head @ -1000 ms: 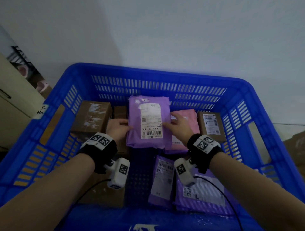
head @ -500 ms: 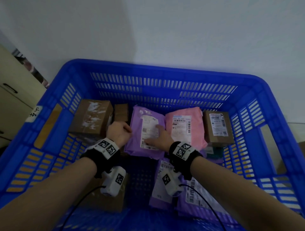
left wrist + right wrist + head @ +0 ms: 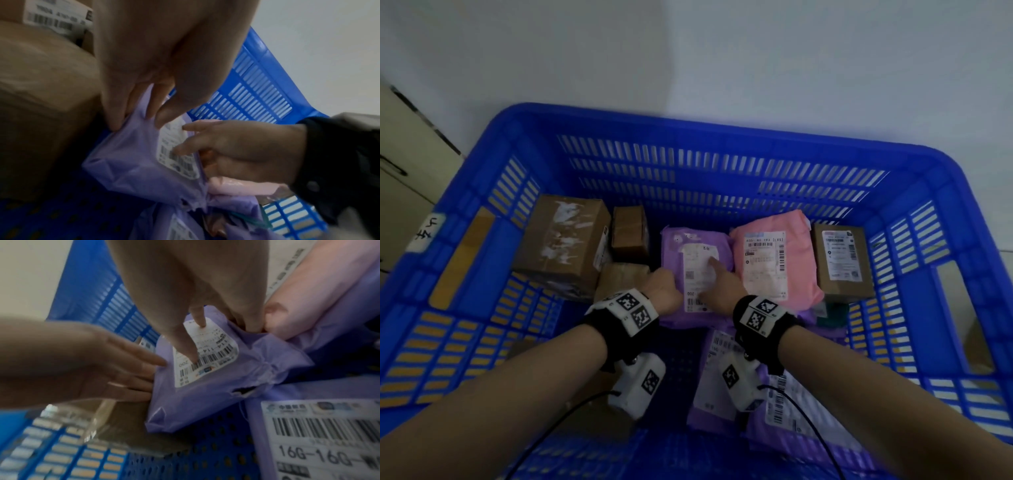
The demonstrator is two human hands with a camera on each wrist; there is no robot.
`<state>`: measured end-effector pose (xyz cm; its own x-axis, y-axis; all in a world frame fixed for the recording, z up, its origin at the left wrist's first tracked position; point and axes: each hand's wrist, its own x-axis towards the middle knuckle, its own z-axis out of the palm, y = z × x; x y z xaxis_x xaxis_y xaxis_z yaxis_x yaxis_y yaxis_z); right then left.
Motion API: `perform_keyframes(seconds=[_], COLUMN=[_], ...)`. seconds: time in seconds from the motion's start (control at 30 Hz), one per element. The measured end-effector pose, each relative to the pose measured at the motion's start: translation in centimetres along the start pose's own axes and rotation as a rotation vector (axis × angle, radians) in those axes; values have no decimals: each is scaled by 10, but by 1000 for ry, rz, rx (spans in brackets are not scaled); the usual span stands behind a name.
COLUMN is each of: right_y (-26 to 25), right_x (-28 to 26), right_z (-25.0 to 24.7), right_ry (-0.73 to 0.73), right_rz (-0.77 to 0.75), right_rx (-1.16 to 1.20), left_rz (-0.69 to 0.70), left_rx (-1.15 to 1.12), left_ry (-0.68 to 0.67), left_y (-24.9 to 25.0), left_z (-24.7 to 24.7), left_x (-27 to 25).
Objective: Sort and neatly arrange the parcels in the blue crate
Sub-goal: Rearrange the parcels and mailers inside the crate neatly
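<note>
A purple parcel [image 3: 674,253] with a white label lies flat in the blue crate [image 3: 688,126], just left of a pink parcel [image 3: 774,260]. My left hand [image 3: 664,291] presses straight fingers against its left edge, between it and a brown box [image 3: 619,277]. My right hand [image 3: 722,284] lies on top, index and thumb on the label, other fingers pushed down between the purple and pink parcels. In the wrist views the purple parcel [image 3: 133,162] [image 3: 205,394] shows a small tear at its near corner. Neither hand lifts it.
A large brown box [image 3: 565,240] and a small one [image 3: 630,229] stand at the back left. A labelled brown box [image 3: 842,260] stands right of the pink parcel. Two more purple parcels [image 3: 722,377] lie at the front under my right wrist. A cabinet [image 3: 400,171] stands outside, left.
The purple parcel, held up partly over the pink one a second ago, now lies flat beside it. My right hand moved from its right edge onto the label.
</note>
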<state>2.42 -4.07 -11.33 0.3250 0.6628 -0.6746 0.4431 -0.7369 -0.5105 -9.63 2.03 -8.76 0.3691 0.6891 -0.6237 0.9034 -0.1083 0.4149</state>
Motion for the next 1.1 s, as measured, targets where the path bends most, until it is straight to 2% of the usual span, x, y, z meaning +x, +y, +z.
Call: perform_keyframes(seconds=[0.17, 0.33, 0.53, 0.67, 0.8, 0.9, 1.03, 1.1], right_y=[-4, -11, -18, -18, -18, -16, -10, -8], right_x=[-1, 5, 6, 9, 6, 5, 3, 2], right_z=[9, 18, 17, 16, 14, 11, -1, -6], right_ry=[-42, -18, -63, -91, -142, -130, -217, -211], right_rz=[-43, -75, -96, -71, -42, -79, -96, -143], right_rx=[-169, -192, -182, -166, -270, -391, -446, -514], left_rz=[-98, -175, -56, -15, 23, 62, 113, 118], left_rx=[-36, -23, -39, 95, 166, 230, 254, 221], left_ry=[-19, 19, -5, -56, -136, -196, -199, -199], left_y=[7, 10, -9, -10, -17, -18, -13, -11], left_z=[13, 31, 44, 38, 35, 40, 46, 50], left_x=[3, 6, 17, 7, 9, 20, 30, 37])
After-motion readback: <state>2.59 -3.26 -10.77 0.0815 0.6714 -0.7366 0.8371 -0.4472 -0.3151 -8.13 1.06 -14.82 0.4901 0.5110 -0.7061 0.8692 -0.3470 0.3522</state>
